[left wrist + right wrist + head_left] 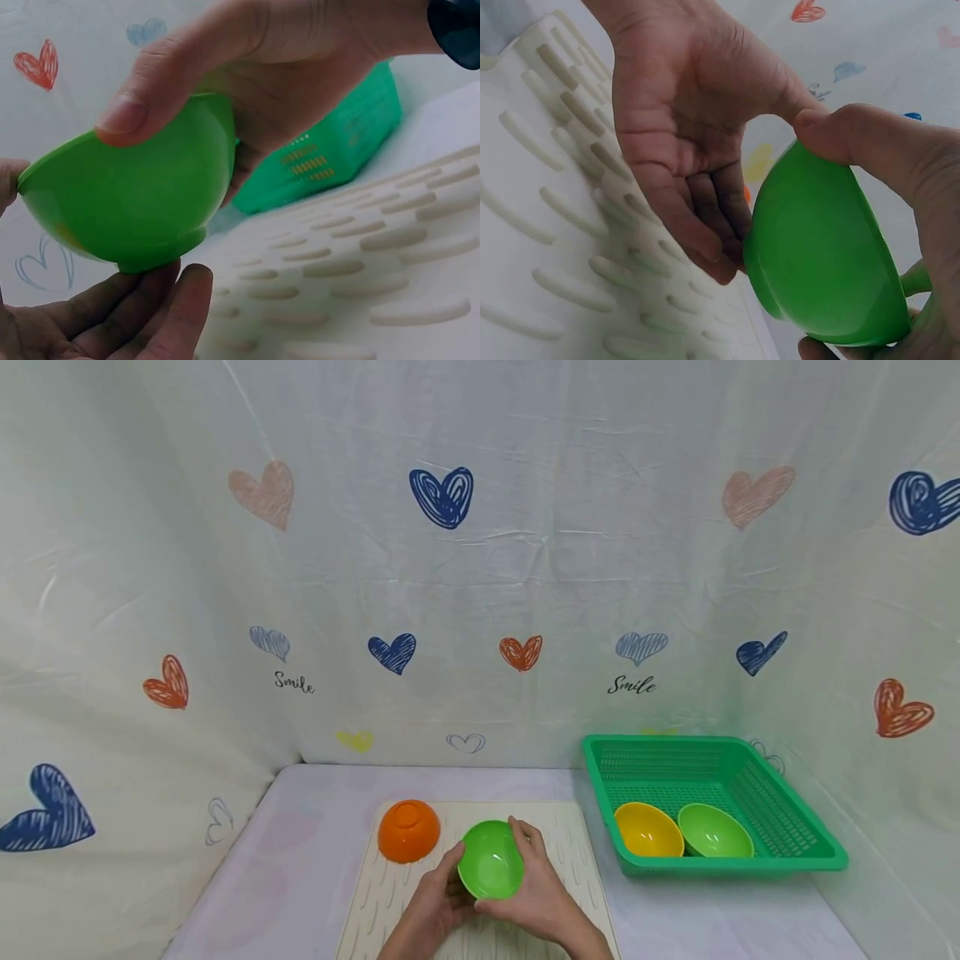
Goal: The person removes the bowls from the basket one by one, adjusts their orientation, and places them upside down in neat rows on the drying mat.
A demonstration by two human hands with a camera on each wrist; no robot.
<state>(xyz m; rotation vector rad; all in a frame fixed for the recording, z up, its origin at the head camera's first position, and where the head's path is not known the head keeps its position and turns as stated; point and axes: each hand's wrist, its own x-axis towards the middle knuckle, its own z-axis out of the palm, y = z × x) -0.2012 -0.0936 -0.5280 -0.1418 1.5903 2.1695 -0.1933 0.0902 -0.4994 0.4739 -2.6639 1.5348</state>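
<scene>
Both hands (444, 897) (540, 893) curl round the green bowl (491, 860), with open room between them and the basket's left edge (606, 802).

Up top, the head view looks forward and down from farthest back, catching the curtain (465, 585), the mat (375, 902) and, off to the right, the basket (720, 865). Down low, here's the left wrist view, right up close and tilted, side-on to the green bowl (491, 860), facing across the mat toward the basket, which it shares with the head view. And the right wrist view, close too, steeply tilted, mat down its left side! All three share bowl, mat, curtain, left hand (441, 897) and right hand (538, 895).
</scene>
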